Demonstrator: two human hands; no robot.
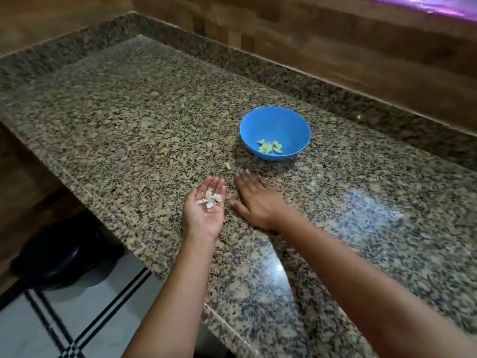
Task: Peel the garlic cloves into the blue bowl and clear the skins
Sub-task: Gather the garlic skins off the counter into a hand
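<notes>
left hand (205,206) palm up, flat, cradling garlic skins (210,198); right hand (254,198) flat on the tabletop (129,125); blue bowl (280,125) with peeled cloves (269,146) at 1 o'clock

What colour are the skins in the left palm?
Whitish, papery skins; the head view shows them.

Near blue bowl (275,120), pale bit (227,165) too small to identify; dark floor object (51,257) blurred, unclear

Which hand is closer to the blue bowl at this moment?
Right. The right hand lies flat on the counter, just on the near side of the blue bowl; the left hand, palm up with garlic skins, is farther left.
</notes>
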